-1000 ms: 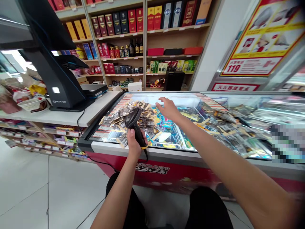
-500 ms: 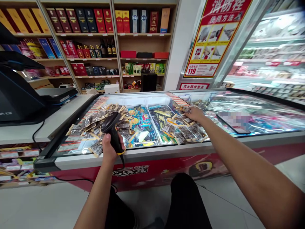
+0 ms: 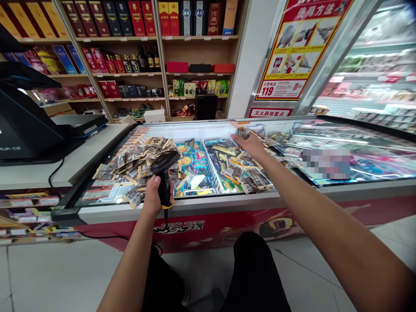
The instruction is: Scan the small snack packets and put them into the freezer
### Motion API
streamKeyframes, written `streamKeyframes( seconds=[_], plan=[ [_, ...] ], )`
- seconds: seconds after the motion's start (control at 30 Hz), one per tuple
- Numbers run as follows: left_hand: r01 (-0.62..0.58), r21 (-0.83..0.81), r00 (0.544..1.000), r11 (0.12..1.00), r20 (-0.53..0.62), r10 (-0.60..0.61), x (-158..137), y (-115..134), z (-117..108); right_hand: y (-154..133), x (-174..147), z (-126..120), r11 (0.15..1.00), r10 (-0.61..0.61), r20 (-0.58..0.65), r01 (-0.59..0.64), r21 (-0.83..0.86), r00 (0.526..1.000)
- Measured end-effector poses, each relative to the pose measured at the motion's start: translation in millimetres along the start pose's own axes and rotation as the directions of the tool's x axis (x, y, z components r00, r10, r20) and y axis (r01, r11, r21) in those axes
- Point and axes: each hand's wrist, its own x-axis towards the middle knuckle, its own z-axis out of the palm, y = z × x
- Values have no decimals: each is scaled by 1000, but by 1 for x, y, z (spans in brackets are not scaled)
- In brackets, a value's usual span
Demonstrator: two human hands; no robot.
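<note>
My left hand (image 3: 156,194) is wrapped round the handle of a black barcode scanner (image 3: 164,162), its head tilted up to the right over the freezer's front edge. My right hand (image 3: 249,144) grips a small snack packet (image 3: 242,131) with a clear, dark-filled body and an orange top, raised above the glass. Under the scanner, a large heap of similar packets (image 3: 130,162) covers the left part of the glass lid. A smaller pile of packets (image 3: 256,177) lies below my right hand. Bagged frozen goods (image 3: 196,162) show through the glass.
The chest freezer (image 3: 227,200) spans the front, with a flat, partly blurred-out object (image 3: 325,164) on its right lid. A counter (image 3: 87,149) with a black checkout machine (image 3: 29,125) stands left. Shelves of boxes and bottles line the back. The scanner's cord (image 3: 104,237) hangs along the freezer.
My right hand has lifted a packet from the right pile and moved it left and up. The scanner in my left hand has shifted slightly right and turned toward that side.
</note>
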Motion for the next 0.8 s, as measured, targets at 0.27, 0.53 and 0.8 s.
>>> streamKeyframes(
  seconds=[0.27, 0.53, 0.8],
  plan=[
    [5, 1, 1000, 1000, 0, -5, 0, -3, -2, -75, -60, 91, 529, -67, 356, -269, 805, 932],
    [149, 42, 967, 988, 203, -155, -2, 4, -2, -90, -83, 122, 548, -112, 422, -299, 782, 900],
    [221, 71, 920, 973, 316, -232, 0, 4, -8, -81, -84, 126, 533, -75, 402, -304, 789, 912]
  ],
)
